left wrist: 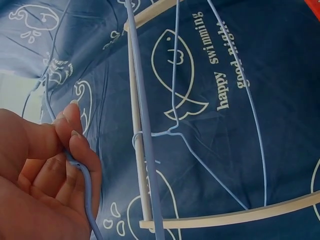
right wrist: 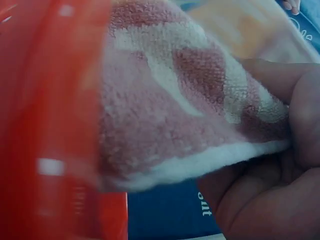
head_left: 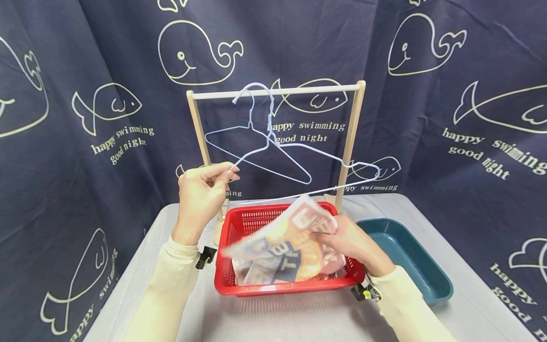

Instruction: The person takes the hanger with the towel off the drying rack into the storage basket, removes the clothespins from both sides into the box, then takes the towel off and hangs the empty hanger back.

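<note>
My left hand (head_left: 205, 192) pinches one shoulder of a light blue wire clothes hanger (head_left: 271, 118), held up in front of a small rack. In the left wrist view, thumb and fingers of the left hand (left wrist: 55, 165) close round its wire. Over the red basket, my right hand (head_left: 352, 242) grips an edge of a patterned terry towel (head_left: 295, 251) with printed letters. One corner of the towel is lifted and blurred; the rest lies in the basket. The right wrist view shows pink-and-white towel pile (right wrist: 170, 100) with a white hem, pinched in the right hand (right wrist: 265, 185).
A second blue hanger (head_left: 250, 118) hangs from the rack's white rail (head_left: 307, 90), between wooden posts (head_left: 352, 128). The red perforated basket (head_left: 295, 287) stands in front. Right of it sits a dark green tray (head_left: 442, 292) on the grey-covered table (head_left: 154, 247). A navy whale-print curtain surrounds the table.
</note>
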A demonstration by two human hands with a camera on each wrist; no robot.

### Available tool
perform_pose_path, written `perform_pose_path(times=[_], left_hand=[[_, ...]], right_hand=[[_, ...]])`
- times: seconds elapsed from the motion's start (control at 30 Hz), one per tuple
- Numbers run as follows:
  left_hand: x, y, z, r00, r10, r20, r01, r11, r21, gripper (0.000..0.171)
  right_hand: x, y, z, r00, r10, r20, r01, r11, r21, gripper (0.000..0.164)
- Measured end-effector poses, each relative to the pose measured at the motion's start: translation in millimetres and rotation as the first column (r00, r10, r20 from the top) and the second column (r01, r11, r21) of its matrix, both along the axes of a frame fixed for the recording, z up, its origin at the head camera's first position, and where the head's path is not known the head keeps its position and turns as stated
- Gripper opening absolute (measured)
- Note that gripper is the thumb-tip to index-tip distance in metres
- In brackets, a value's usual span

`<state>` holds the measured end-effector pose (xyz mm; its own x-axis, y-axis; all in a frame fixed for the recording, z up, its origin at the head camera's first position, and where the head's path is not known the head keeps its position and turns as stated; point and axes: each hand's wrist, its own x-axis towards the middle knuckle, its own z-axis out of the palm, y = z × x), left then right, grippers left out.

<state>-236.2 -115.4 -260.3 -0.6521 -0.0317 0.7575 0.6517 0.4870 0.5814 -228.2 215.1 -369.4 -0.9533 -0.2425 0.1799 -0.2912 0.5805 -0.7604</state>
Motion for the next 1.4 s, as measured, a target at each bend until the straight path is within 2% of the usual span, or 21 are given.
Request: perform_pose_path(times=[0.1, 0.27, 0.5, 0.73, 0.9, 1.1, 1.2, 1.4], left_hand=[[0.2, -1, -0.8, 1.000, 0.011, -0.003, -0.011, 1.000, -0.012, 0.020], [0.3, -3, -1.6, 1.000, 0.011, -0.005, -0.011, 1.000, -0.005, 0.019], [-0.4, -3, -3.3, 0.999, -0.028, 0.021, 0.028, 1.000, 0.010, 0.020], [-1.4, -4, -5.6, 0.999, -0.034, 0.027, 0.034, 0.999, 0.012, 0.019], [-2.3, -5, -7.1, 0.999, -0.032, 0.037, 0.033, 0.999, -0.003, 0.019], [-3.9, -6, -9.0, 0.998, -0.034, 0.049, 0.034, 0.999, -0.012, 0.020], [-4.9, -5, -10.3, 0.997, -0.048, 0.061, 0.048, 0.999, -0.007, 0.021], [-5.5, -6, -14.7, 0.997, -0.050, 0.063, 0.051, 0.999, -0.016, 0.022]], right_hand=[[-2.2, 2, -2.9, 1.000, 0.029, 0.006, -0.029, 1.000, 0.007, 0.014], [-3.6, 3, -4.4, 0.997, 0.067, 0.027, -0.066, 0.998, -0.002, 0.024], [-2.4, 1, -4.7, 0.999, 0.032, 0.008, -0.032, 0.997, 0.068, 0.018], [-1.4, 2, -3.4, 0.999, -0.006, -0.041, 0.010, 0.994, 0.110, 0.017], [0.2, 8, 3.4, 0.994, -0.072, -0.079, 0.082, 0.989, 0.121, 0.018], [5.3, 21, 21.3, 0.974, -0.201, -0.101, 0.214, 0.968, 0.131, 0.022], [8.6, 28, 30.0, 0.957, -0.268, -0.112, 0.280, 0.953, 0.119, 0.025], [10.8, 35, 38.3, 0.914, -0.351, -0.203, 0.370, 0.927, 0.063, 0.032]])
